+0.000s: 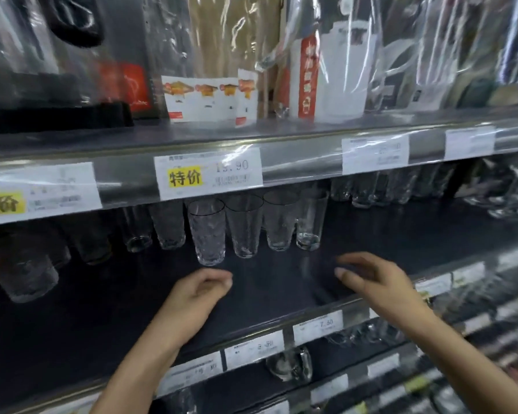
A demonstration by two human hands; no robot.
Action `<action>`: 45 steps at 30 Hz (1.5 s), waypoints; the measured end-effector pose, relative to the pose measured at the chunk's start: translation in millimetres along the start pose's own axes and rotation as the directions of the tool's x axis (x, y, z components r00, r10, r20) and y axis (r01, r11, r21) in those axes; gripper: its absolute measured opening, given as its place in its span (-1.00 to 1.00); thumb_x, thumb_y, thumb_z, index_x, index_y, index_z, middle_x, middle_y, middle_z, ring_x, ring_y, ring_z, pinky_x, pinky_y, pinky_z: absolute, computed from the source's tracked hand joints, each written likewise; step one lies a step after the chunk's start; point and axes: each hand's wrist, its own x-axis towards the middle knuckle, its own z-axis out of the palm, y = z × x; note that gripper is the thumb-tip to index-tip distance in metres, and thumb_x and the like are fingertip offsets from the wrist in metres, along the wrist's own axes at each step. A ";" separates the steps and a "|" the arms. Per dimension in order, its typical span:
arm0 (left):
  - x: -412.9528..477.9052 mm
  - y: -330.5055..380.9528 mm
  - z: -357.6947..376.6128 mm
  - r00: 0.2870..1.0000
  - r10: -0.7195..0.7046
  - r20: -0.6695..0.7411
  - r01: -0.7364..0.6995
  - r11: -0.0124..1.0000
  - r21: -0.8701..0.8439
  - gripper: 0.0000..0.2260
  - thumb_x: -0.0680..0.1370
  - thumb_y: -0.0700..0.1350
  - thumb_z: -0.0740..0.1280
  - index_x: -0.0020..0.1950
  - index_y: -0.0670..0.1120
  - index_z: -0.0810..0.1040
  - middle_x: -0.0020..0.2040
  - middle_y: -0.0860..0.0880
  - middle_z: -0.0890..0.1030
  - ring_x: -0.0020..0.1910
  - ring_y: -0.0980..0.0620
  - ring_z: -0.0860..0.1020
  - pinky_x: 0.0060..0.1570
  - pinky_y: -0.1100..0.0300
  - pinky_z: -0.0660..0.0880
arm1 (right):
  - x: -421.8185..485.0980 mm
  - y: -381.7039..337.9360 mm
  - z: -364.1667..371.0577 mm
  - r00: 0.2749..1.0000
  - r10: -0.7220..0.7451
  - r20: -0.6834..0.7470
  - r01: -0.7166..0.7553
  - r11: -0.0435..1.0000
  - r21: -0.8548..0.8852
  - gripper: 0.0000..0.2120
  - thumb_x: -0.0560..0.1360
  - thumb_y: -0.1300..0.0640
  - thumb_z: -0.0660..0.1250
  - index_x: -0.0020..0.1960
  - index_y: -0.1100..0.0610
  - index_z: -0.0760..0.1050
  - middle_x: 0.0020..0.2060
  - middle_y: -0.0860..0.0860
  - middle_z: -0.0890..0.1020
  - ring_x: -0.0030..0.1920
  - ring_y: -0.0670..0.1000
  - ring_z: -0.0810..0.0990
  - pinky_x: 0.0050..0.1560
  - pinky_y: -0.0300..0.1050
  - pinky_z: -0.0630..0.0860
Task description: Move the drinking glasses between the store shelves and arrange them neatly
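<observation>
Clear glasses (244, 228), tapered, upright, seemingly dimpled

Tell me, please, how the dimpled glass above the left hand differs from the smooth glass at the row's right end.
The dimpled glass has a patterned, tapering wall; the smooth glass is plain and straighter-sided. The dimpled glass stands nearer the shelf front than the smooth glass. Both are clear and upright.
</observation>
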 end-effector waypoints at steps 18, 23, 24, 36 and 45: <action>5.8 67.8 279.3 0.825 0.194 0.530 -0.097 0.974 -0.205 -0.88 0.59 -0.22 0.32 0.00 -0.12 0.67 -0.09 -0.01 0.73 -0.09 0.02 0.70 -0.01 0.15 0.61 | -123.5 92.3 -163.0 0.806 0.396 -0.440 -0.311 0.915 0.255 -0.94 0.48 0.00 0.46 -0.06 -0.09 0.68 -0.13 -0.31 0.69 -0.05 -0.20 0.67 -0.06 -0.29 0.55; 6.2 78.0 364.8 0.820 0.166 0.548 -0.062 0.977 -0.204 -0.89 0.59 -0.24 0.33 -0.01 -0.14 0.66 -0.09 -0.05 0.73 -0.09 -0.03 0.71 -0.01 0.06 0.60 | -122.8 143.2 -223.9 0.781 0.423 -0.460 -0.324 0.903 0.280 -0.93 0.48 0.00 0.47 -0.04 -0.10 0.68 -0.10 -0.21 0.72 -0.03 -0.17 0.68 0.04 -0.19 0.54; 7.0 79.8 381.8 0.824 0.164 0.543 -0.061 0.978 -0.201 -0.89 0.59 -0.24 0.33 -0.01 -0.14 0.66 -0.08 -0.06 0.73 -0.09 -0.04 0.71 0.01 0.03 0.59 | -120.2 154.1 -236.8 0.785 0.420 -0.456 -0.324 0.905 0.276 -0.93 0.47 -0.01 0.47 -0.04 -0.12 0.68 -0.09 -0.21 0.72 -0.02 -0.18 0.67 0.05 -0.19 0.53; 26.0 111.5 516.8 0.939 0.045 0.340 0.001 0.991 -0.134 -0.87 0.61 -0.22 0.32 0.00 -0.08 0.67 -0.08 0.03 0.73 -0.09 0.05 0.70 -0.01 0.11 0.59 | -31.1 257.5 -369.5 0.909 0.333 -0.249 -0.287 0.936 0.203 -0.90 0.48 -0.02 0.45 0.00 -0.14 0.66 -0.09 -0.25 0.70 -0.04 -0.20 0.66 0.00 -0.21 0.54; 100.4 127.0 557.7 0.990 -0.066 0.123 0.093 0.968 -0.231 -0.90 0.60 -0.20 0.34 0.03 -0.12 0.65 -0.04 -0.09 0.73 -0.06 -0.02 0.70 -0.07 0.10 0.65 | 92.1 290.3 -378.5 0.972 0.215 -0.091 -0.190 0.955 0.226 -0.79 0.47 0.00 0.47 0.11 -0.09 0.62 -0.03 -0.18 0.70 0.02 -0.23 0.64 0.09 -0.25 0.53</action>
